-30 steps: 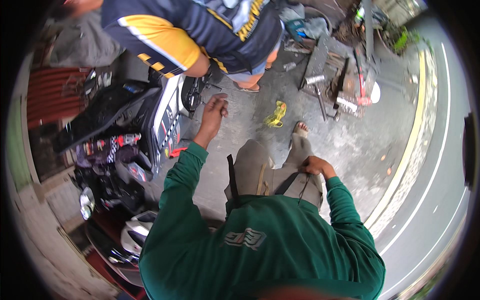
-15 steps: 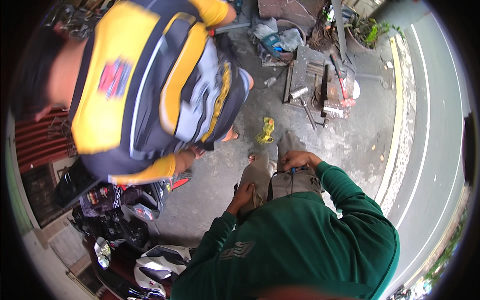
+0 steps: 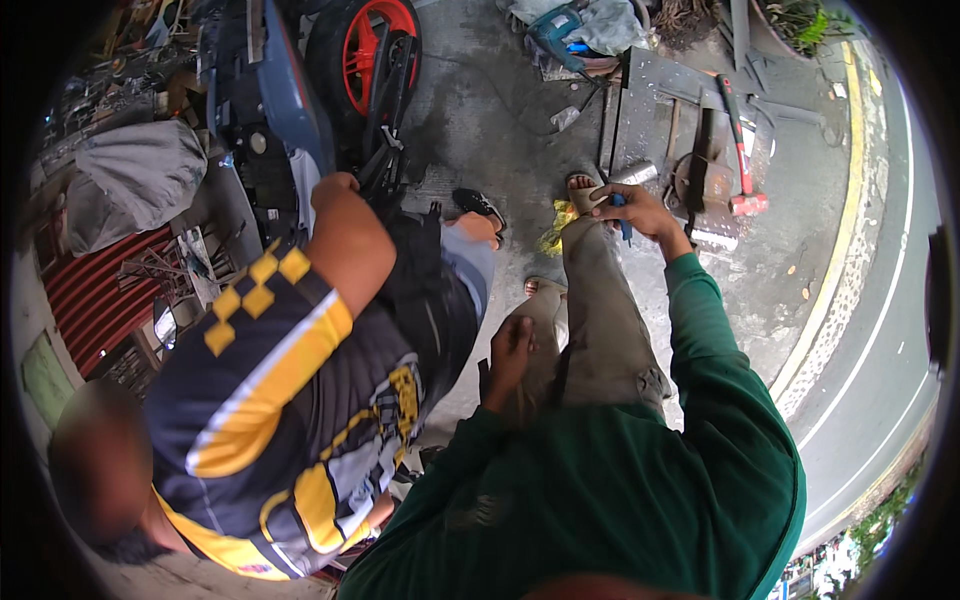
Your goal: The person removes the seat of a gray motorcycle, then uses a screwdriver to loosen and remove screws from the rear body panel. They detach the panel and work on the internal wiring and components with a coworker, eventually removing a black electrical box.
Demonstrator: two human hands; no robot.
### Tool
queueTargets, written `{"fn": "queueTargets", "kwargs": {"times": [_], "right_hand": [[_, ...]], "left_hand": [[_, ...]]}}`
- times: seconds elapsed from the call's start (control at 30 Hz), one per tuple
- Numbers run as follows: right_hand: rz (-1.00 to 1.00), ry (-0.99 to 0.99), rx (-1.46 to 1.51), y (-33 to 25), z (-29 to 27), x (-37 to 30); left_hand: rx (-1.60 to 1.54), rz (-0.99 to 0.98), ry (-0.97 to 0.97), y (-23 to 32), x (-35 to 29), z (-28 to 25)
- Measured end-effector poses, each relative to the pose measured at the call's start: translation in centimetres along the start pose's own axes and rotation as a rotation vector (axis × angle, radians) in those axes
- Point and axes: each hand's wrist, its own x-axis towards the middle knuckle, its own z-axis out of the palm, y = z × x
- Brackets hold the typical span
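My right hand (image 3: 640, 212) reaches forward over my right leg, its fingers closed on a small blue-handled tool (image 3: 622, 222). The kind of tool cannot be made out, since my fingers cover part of it. Close to my left thigh, my left hand (image 3: 510, 352) hangs with loosely bent fingers, and nothing shows in it. I wear grey-brown trousers (image 3: 612, 310) and sandals (image 3: 585, 196). A crumpled yellow wrapper (image 3: 556, 228) lies on the ground beside my forward foot.
At my left a person in a yellow-and-black shirt (image 3: 270, 390) bends beside a motorcycle with a red-rimmed wheel (image 3: 358, 60). Ahead right are a metal plate (image 3: 640, 110), a red-headed hammer (image 3: 745, 170) and a blue power tool (image 3: 553, 35). A road (image 3: 880, 270) runs along the right.
My right hand has moved forward from my lap with the blue-handled tool. My left hand has come off the trouser leg slightly. The person at left has shifted nearer, and the motorcycle wheel now shows.
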Motion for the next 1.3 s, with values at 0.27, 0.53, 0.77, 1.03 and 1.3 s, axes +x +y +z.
{"fn": "queueTargets", "kwargs": {"times": [0.27, 0.53, 0.77, 1.03, 1.3], "right_hand": [[-0.280, 0.588, -0.246, -0.7, -4.4, 13.0], [-0.584, 0.741, -0.914, 0.0, -5.9, 21.7], [-0.492, 0.740, -1.084, 2.9, -7.3, 24.6], [-0.635, 0.775, -1.048, 3.7, -7.3, 25.1], [-0.714, 0.763, -0.981, 3.6, -7.8, 24.8]], "left_hand": [[-0.028, 0.193, 0.207, 3.2, 16.6, 5.7], [-0.180, 0.127, 0.340, 2.1, 28.9, 3.0], [-0.153, 0.224, 0.639, 4.5, 36.6, -9.3], [0.088, 0.159, 0.994, 3.9, 40.8, -20.7], [0.723, 0.001, 1.428, 6.2, 44.0, -25.9]]}}
